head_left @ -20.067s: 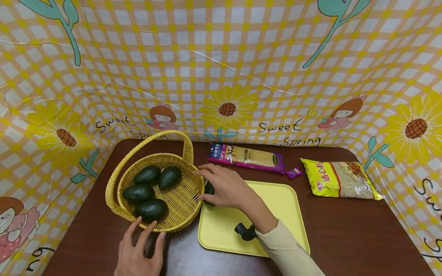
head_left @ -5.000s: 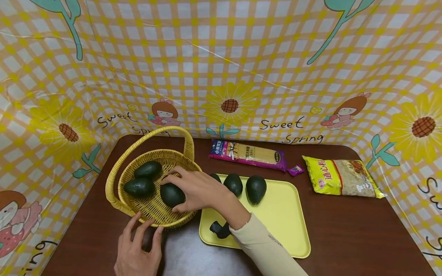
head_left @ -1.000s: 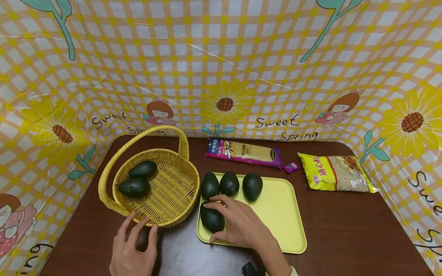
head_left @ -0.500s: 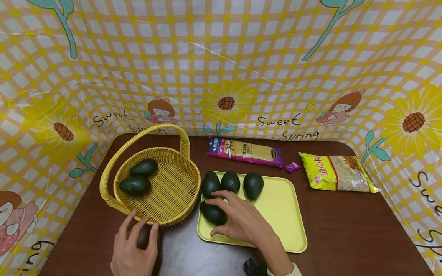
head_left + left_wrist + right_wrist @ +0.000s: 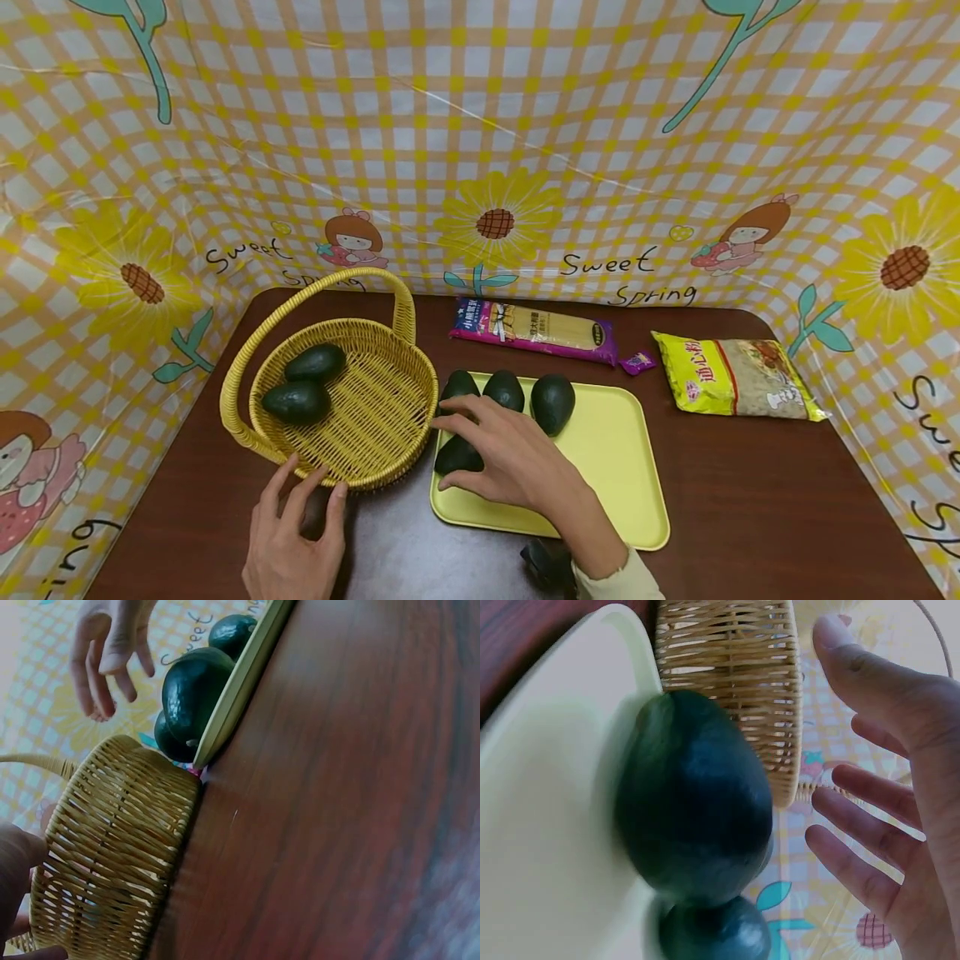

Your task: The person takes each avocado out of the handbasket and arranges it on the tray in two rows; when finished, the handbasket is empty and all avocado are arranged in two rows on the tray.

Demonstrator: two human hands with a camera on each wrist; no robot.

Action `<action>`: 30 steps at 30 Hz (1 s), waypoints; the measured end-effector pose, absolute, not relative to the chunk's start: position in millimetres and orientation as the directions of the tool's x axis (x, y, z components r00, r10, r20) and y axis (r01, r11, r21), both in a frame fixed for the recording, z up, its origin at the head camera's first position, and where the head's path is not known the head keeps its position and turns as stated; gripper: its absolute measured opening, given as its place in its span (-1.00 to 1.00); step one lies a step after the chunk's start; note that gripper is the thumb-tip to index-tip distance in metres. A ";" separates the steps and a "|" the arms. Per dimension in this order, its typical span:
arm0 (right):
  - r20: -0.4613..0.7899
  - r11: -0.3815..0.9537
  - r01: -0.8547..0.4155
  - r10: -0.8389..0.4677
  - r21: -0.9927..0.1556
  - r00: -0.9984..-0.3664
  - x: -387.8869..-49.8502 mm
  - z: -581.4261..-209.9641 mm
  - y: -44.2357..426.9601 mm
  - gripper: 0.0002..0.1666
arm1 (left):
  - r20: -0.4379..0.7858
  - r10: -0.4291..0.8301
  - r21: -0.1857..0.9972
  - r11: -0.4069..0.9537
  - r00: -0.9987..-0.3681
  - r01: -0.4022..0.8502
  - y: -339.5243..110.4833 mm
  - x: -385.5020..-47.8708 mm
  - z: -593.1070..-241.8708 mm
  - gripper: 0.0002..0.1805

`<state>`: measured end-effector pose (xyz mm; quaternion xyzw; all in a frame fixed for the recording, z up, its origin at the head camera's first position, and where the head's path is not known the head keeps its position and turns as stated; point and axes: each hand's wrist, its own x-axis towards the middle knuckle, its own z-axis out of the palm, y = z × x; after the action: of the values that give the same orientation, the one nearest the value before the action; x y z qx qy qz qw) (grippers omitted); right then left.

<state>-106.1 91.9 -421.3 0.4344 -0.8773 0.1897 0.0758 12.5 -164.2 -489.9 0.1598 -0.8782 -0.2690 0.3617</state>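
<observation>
The yellow wicker basket (image 5: pixel 375 417) holds two dark green avocados (image 5: pixel 296 403) at its left side. My left hand (image 5: pixel 295 533) rests its fingertips on the basket's front rim; the left wrist view shows them at the woven wall (image 5: pixel 112 847). Several avocados (image 5: pixel 552 405) lie on the yellow tray (image 5: pixel 615 467), three along its back edge and one at its front left. Above that front-left avocado (image 5: pixel 457 456) hovers my right hand (image 5: pixel 517 458), its fingers spread and holding nothing. In the right wrist view a gap separates the hand (image 5: pixel 900 795) from the avocado (image 5: pixel 697 802).
Behind the tray lies a purple pack of noodles (image 5: pixel 536 330), with a small purple packet (image 5: pixel 637 363) beside it. A yellow pasta bag (image 5: pixel 738 377) is at the right. Patterned cloth (image 5: pixel 480 125) surrounds the back and sides of the brown table (image 5: pixel 750 500).
Since the earlier frames, avocados have moved from the basket to the tray. My right hand has let go of the front-left avocado and shifted up and left. The left hand stays at the rim.
</observation>
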 end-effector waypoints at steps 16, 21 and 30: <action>0.305 0.390 -0.911 -0.858 -0.134 -0.412 -128.5 -401.3 48.7 -0.42 | 0.569 -0.467 0.580 0.812 -0.678 -0.073 -164.5 11.8 -491.2 -0.67; 0.249 0.366 -0.921 -0.887 -0.133 -0.389 -133.0 -397.3 34.5 -0.42 | 0.568 -0.460 0.577 0.814 -0.682 -0.069 -165.6 11.9 -492.2 -0.67; 0.200 0.328 -0.939 -0.918 -0.099 -0.342 -140.7 -384.6 13.3 -0.42 | 0.571 -0.449 0.568 0.821 -0.687 -0.064 -166.1 11.2 -492.3 -0.67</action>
<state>-140.7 13.3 -384.6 0.5712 -0.8131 0.0989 0.0537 11.2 -166.1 -492.3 0.1455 -0.8804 -0.2618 0.3678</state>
